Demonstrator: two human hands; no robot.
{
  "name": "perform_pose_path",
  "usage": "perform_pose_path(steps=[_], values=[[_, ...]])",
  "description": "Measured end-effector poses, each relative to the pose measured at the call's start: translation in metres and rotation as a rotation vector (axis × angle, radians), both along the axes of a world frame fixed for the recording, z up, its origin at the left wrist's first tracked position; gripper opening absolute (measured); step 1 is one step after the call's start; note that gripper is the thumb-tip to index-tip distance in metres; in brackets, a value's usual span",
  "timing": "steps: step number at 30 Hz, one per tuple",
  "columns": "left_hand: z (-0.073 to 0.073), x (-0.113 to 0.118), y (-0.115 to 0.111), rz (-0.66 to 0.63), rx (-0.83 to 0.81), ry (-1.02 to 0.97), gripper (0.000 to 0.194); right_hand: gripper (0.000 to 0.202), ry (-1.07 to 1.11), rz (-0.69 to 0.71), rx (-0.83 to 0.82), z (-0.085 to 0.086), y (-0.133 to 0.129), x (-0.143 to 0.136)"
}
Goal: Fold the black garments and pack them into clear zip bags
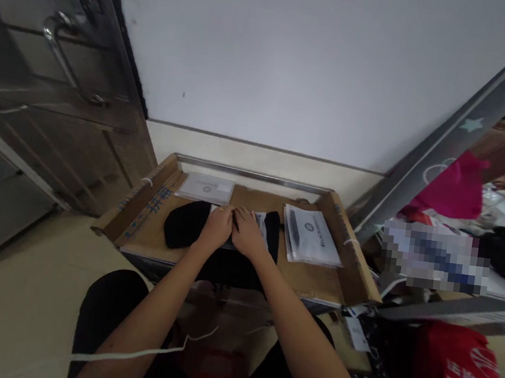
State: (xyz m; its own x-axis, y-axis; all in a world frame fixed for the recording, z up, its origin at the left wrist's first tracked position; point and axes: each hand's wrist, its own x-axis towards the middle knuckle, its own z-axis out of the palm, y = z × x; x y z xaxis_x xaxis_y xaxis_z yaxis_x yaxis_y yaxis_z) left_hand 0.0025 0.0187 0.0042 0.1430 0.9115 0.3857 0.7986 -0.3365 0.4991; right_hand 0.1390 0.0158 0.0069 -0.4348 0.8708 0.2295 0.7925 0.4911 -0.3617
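Note:
Both hands meet at the middle of the low table, over a piece of black cloth (186, 225). My left hand (218, 226) has its fingers bent and closed at the far side of the cloth. Right beside it, my right hand (249, 233) curls its fingers down on the same spot, close to the left fingertips. A pale, shiny sheet or bag (264, 222) shows partly under the hands; most of it is covered. The cloth spreads out to the left and right, and a dark part of it lies towards me at the table's front edge.
Cardboard (155, 235) with raised sides lines the table. A flat clear packet (206, 188) lies back left; a stack of printed packets (315, 236) lies right. A metal door (65, 62), a cluttered shelf and a red bag (459, 377) surround it. A white cable (135, 355) crosses below.

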Motion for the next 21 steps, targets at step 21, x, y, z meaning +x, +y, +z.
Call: perform_pose_path(steps=[21], values=[[-0.016, -0.035, -0.015, 0.294, -0.028, 0.032, 0.045, 0.055, 0.071, -0.294, 0.044, -0.017, 0.01, 0.038]])
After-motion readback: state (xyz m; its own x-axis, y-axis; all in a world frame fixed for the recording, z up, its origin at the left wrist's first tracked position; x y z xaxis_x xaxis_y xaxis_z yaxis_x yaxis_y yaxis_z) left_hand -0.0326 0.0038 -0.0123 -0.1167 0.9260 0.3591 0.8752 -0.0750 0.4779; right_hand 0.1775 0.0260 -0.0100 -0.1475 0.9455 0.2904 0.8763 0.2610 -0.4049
